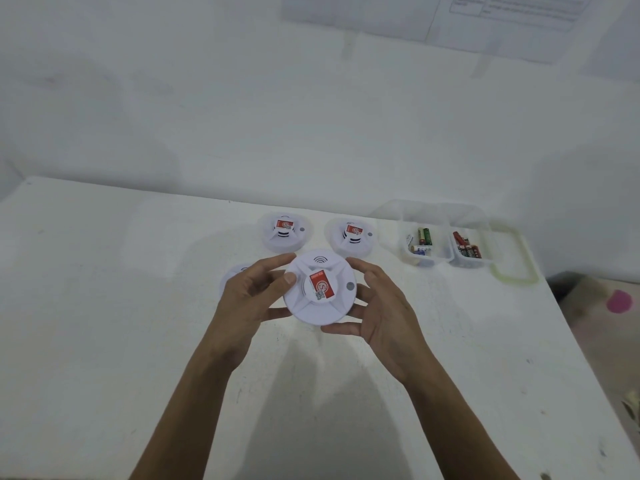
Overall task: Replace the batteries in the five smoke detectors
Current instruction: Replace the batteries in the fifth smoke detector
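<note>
Above the white tabletop (104, 306), both hands' fingers (273, 263) clasp a round white plastic smoke detector (318, 289) by its rim, probably to twist it open.

The held smoke detector (318, 287) is white with a red label (322, 285) and grey wave marks. The surface (104, 306) is white. Batteries (425, 236) show green, others (465, 247) red.
</note>
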